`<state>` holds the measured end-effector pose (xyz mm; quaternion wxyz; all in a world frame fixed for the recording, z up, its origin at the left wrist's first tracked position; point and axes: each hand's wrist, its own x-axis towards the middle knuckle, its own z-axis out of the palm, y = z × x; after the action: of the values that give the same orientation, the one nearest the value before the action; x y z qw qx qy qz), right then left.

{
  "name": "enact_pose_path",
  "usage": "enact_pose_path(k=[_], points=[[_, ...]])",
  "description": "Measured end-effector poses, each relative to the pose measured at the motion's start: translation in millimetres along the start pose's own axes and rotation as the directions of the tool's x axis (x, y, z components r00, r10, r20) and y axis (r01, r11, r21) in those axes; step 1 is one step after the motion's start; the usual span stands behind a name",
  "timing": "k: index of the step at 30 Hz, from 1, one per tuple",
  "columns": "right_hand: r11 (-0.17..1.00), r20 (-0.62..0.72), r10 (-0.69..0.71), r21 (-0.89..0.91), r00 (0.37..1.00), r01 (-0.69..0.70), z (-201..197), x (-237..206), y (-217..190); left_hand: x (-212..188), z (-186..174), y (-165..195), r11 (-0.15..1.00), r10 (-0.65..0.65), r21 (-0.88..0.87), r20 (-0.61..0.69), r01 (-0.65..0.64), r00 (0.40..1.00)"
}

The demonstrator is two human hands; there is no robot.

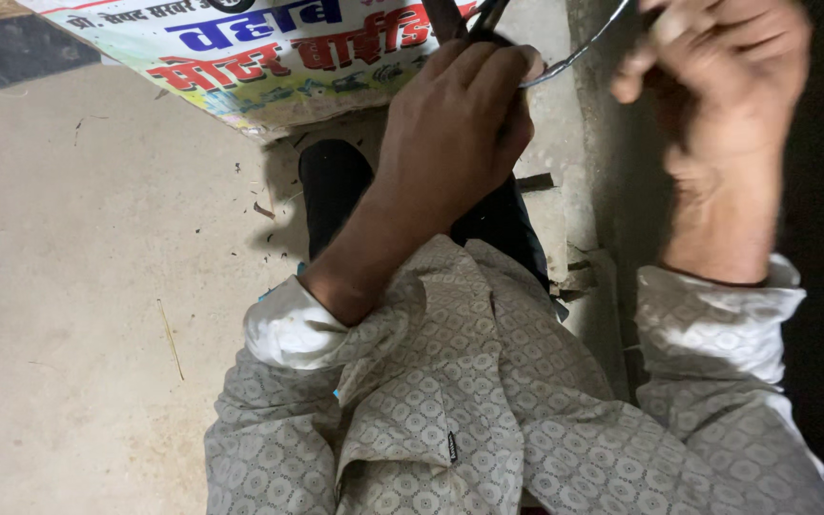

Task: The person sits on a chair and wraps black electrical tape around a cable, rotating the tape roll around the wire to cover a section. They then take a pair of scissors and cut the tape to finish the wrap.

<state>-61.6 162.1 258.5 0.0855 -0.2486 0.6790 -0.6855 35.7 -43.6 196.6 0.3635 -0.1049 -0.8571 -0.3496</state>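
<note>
A pale concrete floor is filling the left half of the view, with a printed banner lying across its upper part. Below, the person's patterned grey shirt is taking up the lower middle, its cuffs rolled back from both forearms. The left hand is clenching around a dark tool near the top edge, its knuckles turned toward the camera. The right hand is curling its fingers at the upper right, blurred, so what it is pinching cannot be told for certain. A thin curved wire is running between the two hands, touching the left one and reaching toward the right.
</note>
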Motion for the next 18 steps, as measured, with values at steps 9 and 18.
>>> enact_pose_path(k=[9, 18], points=[[0.998, 0.343, 0.011, 0.053, 0.939, -0.031, 7, -11, 45, 4, 1, -3, 0.972, -0.001, -0.232, 0.104, 0.025, 0.995], [1.0, 0.225, 0.002, 0.021, 0.974, -0.007, -13, -42, 89, 10, 4, -5, 0.962, -0.024, -0.271, 0.079, 0.045, 0.997]])
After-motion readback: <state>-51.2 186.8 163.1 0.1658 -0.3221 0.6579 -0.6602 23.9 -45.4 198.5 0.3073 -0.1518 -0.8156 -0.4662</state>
